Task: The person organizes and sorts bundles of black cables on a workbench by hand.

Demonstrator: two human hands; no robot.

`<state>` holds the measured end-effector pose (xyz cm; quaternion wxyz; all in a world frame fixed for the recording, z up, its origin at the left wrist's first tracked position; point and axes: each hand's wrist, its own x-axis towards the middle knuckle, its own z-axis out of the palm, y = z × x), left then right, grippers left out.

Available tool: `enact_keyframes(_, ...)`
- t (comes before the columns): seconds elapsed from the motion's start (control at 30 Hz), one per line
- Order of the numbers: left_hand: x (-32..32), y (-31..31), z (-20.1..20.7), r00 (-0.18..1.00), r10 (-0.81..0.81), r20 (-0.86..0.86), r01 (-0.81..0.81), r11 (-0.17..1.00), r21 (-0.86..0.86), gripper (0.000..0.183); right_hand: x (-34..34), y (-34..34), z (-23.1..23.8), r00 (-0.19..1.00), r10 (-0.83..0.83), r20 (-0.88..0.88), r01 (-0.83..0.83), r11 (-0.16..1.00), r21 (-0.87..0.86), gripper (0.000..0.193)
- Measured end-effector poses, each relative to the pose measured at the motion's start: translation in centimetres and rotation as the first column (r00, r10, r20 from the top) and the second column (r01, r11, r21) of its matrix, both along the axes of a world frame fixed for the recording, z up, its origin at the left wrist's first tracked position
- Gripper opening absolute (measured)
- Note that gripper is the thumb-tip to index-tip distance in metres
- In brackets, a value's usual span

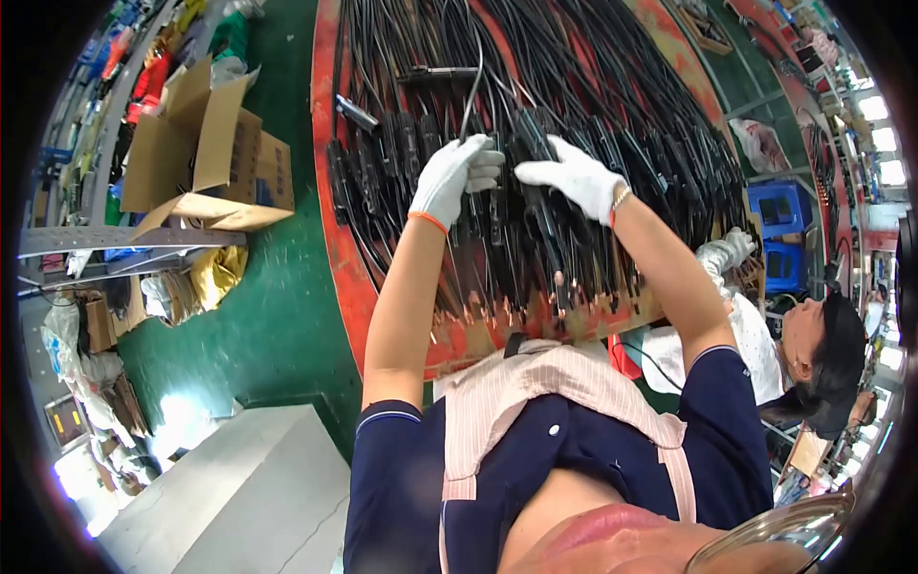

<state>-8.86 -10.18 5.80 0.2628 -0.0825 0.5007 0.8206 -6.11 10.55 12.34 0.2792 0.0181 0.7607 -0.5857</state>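
Note:
Both my hands wear white gloves and reach over a dense row of black cables with thick black sleeves on a red table. My left hand (459,177) has its fingers curled round a thin grey cable (473,100), which runs up and away from it. To its right, my right hand (574,180) has thumb and fingers spread apart, touching a black cable sleeve (540,215) that passes beneath the thumb. Its other fingers are partly hidden. Copper-coloured cable ends (559,280) point toward me along the near side.
The red table (330,206) is worn along its edges. An open cardboard box (215,158) stands on the left by shelving. At the right sit a co-worker in a dark cap (834,349) and blue plastic stools (779,209). A grey box-like surface (277,478) lies at lower left.

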Motion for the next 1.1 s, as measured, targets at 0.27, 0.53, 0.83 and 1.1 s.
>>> enact_keyframes(0.27,2.3,0.1,0.1,0.992,0.067,0.105,-0.056,0.993,-0.104,0.035,-8.7,-0.3,-3.5,0.975,0.169,-0.146,-0.041,0.777,0.628,0.056)
enact_keyframes(0.53,4.0,-1.0,0.3,0.99,-0.127,0.066,0.094,0.925,0.367,0.032,2.9,3.0,1.1,0.993,-0.061,-0.103,0.053,0.996,-0.077,0.057)
enact_keyframes(0.83,2.1,6.0,3.1,0.985,0.014,0.171,-0.124,0.746,0.654,0.029,21.9,8.4,3.4,0.98,-0.2,-0.005,0.196,0.957,0.212,0.047)
enact_keyframes(1.1,2.6,8.1,2.4,0.992,0.037,0.117,-0.097,0.824,0.559,0.029,24.2,7.1,4.7,0.957,-0.282,-0.071,0.29,0.941,0.173,0.051)
